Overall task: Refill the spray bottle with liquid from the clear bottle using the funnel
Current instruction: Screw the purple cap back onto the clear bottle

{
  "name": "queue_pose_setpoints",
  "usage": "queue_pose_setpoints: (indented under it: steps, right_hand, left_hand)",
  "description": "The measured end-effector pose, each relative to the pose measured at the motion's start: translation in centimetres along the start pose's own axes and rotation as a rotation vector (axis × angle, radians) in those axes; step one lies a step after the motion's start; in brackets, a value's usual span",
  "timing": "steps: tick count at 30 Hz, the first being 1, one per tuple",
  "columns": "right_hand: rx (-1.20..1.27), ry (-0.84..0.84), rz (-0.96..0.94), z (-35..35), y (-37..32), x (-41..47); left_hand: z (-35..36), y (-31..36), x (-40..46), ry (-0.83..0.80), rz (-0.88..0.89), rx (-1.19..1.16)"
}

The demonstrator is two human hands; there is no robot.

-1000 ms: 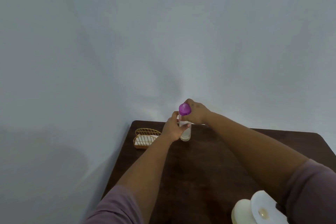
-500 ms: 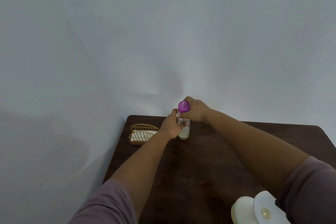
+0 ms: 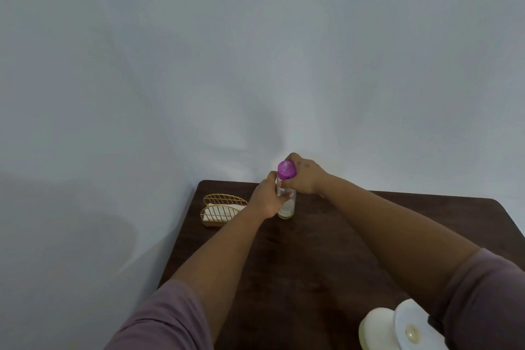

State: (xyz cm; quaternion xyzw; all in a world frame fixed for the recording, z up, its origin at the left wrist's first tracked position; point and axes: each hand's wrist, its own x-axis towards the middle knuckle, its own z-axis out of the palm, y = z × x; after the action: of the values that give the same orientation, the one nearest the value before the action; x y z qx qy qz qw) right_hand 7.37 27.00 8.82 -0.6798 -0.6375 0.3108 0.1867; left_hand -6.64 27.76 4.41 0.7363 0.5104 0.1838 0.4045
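Observation:
A slim clear bottle (image 3: 287, 207) with a purple top (image 3: 286, 169) stands upright at the far side of the dark wooden table (image 3: 312, 264). A little pale liquid sits at its bottom. My left hand (image 3: 267, 200) wraps the bottle's body from the left. My right hand (image 3: 305, 176) grips the purple top from the right. I cannot make out a funnel or a second bottle for certain.
A gold wire rack (image 3: 220, 209) holding white folded cloth sits at the table's far left corner. A cream-white round object with a flat white disc (image 3: 397, 327) lies at the near right edge, partly under my right sleeve. A plain wall rises behind the table.
Both hands keep their hold on the bottle. The view has tilted a little, so the bottle and table sit slightly higher in the frame.

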Motion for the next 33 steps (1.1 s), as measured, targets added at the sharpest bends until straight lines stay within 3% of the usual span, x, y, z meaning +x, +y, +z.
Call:
queue_pose_setpoints:
  steps: [33]
  right_hand:
    - [0.058,0.101,-0.029,0.7,-0.4,-1.5]
  left_hand:
    - [-1.1,0.9,-1.2,0.066,0.043,0.009]
